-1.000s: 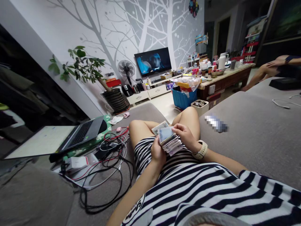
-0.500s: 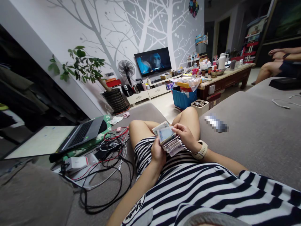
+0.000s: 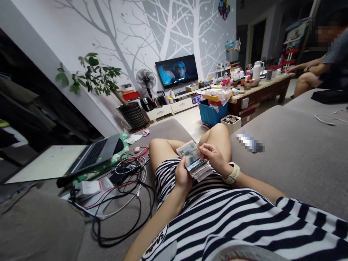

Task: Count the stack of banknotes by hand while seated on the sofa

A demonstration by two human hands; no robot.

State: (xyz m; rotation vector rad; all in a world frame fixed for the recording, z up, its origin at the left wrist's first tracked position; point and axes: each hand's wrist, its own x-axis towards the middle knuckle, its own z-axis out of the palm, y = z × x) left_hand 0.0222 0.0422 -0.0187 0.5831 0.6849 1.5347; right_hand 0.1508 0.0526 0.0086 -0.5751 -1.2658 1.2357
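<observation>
A thick stack of banknotes [image 3: 193,163] rests over my lap, held between both hands. My left hand [image 3: 181,175] is wrapped round the near left edge of the stack from below. My right hand [image 3: 216,156], with a pale watch on its wrist, pinches the top right edge, fingers curled over the notes. The top greenish note lies flat and faces up. My bare knees rise just behind the stack, and my striped shirt fills the foreground.
I sit on a grey sofa [image 3: 293,145]. An open laptop [image 3: 73,159] and a tangle of cables [image 3: 125,181] lie to my left. A blue bin [image 3: 212,112] and a cluttered wooden table [image 3: 261,90] stand ahead. Another person [image 3: 320,69] sits at far right.
The top note has changed from a bluish one to a greenish one, and the stack has shifted slightly. The person at far right has leaned forward into view.
</observation>
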